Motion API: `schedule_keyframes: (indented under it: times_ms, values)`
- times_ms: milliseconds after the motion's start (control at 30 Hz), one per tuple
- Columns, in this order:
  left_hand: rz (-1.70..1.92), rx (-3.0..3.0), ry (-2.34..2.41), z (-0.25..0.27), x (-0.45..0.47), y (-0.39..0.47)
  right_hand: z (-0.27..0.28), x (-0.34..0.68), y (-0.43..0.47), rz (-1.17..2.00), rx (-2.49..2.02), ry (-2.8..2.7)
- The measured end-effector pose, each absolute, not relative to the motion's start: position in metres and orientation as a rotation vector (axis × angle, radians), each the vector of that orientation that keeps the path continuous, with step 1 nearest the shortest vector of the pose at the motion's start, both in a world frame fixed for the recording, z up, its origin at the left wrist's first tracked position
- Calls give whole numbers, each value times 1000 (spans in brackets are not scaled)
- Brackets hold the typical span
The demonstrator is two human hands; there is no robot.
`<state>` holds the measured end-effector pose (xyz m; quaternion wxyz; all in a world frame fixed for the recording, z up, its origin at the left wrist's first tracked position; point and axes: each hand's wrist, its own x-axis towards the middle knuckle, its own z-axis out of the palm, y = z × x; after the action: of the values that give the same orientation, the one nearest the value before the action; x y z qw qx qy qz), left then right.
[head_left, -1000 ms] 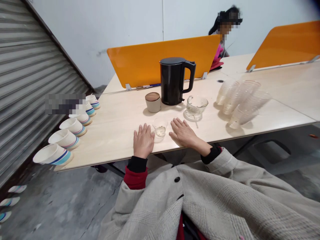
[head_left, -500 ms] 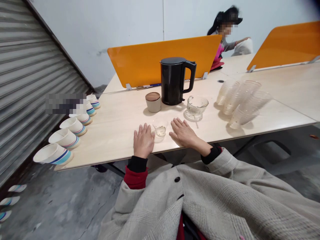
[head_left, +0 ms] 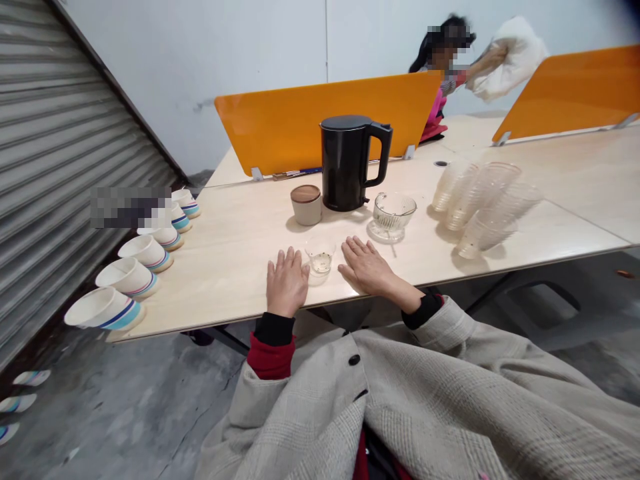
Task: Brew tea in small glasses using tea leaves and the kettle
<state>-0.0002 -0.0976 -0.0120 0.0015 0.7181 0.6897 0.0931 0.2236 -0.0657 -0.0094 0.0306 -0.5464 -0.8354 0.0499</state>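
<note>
My left hand (head_left: 287, 283) lies flat on the table (head_left: 230, 267), palm down and fingers stretched out. Just to its right stands a small clear plastic cup (head_left: 321, 259) with dark specks in its bottom. On the other side of that cup, my right hand (head_left: 369, 265) also rests palm down, fingers out, holding nothing. Beyond it is a clear ribbed glass dish (head_left: 394, 215) with dark bits inside. A pale canister (head_left: 307, 205) with a wooden lid and a black electric kettle (head_left: 345, 163) stand farther back.
Paper cups (head_left: 145, 253) line the table's left edge. Several stacks of clear plastic cups (head_left: 483, 200) stand at the right. Orange dividers (head_left: 295, 123) cross the table behind the kettle. Across the table, a person (head_left: 437, 100) holds a whitish plastic bag (head_left: 510, 60).
The person across the table has raised the whitish bag up and to the right. My hands and the things near them have stayed in place.
</note>
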Motion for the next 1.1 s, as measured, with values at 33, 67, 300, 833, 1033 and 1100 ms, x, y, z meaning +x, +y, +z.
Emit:
schedule_keyframes:
  times_ms: [33,67,300,833,1033,1100]
  values:
    - [293,2256,2166,-12,0,-98,-9,224,-66,149,-1682,-2572]
    - [295,2258,2168,-12,0,-98,-9,224,-66,146,-1680,-2570]
    - [282,2255,2163,-11,0,-98,-8,224,-66,165,-1691,-2574]
    - [277,2248,2170,-11,0,-100,-14,226,-65,130,-1662,-2575]
    - [411,2227,2203,-12,0,-99,-18,229,-62,156,-1622,-2541]
    - [547,2196,2185,-11,-2,-102,-14,233,-66,196,-1572,-2496]
